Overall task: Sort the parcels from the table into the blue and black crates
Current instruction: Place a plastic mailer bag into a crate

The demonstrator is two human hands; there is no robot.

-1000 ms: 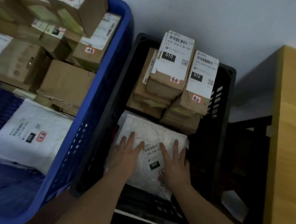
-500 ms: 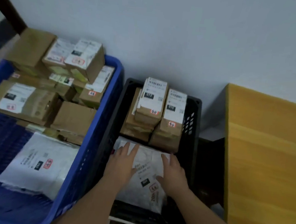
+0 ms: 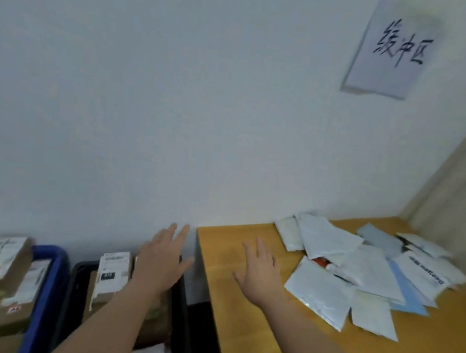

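Note:
Several white and pale blue mailer parcels [image 3: 364, 274] lie in a loose heap on the wooden table [image 3: 240, 319] at the right. My right hand [image 3: 259, 272] hovers over the table's left part, fingers straight, holding nothing, a short way left of the heap. My left hand [image 3: 162, 260] is raised above the black crate [image 3: 182, 308], fingers spread and empty. The black crate holds stacked cardboard boxes [image 3: 110, 275] with white labels. The blue crate [image 3: 47, 286] at the far left is full of cardboard boxes.
A white wall fills most of the view, with a paper sign [image 3: 392, 49] bearing handwritten characters at the upper right. A beige side wall [image 3: 458, 184] closes the corner behind the table. A dark gap [image 3: 197, 329] separates the black crate from the table.
Both hands have lifted off the white mailer in the black crate and moved up and to the right. The view has swung up and right, bringing the table's parcel heap into sight.

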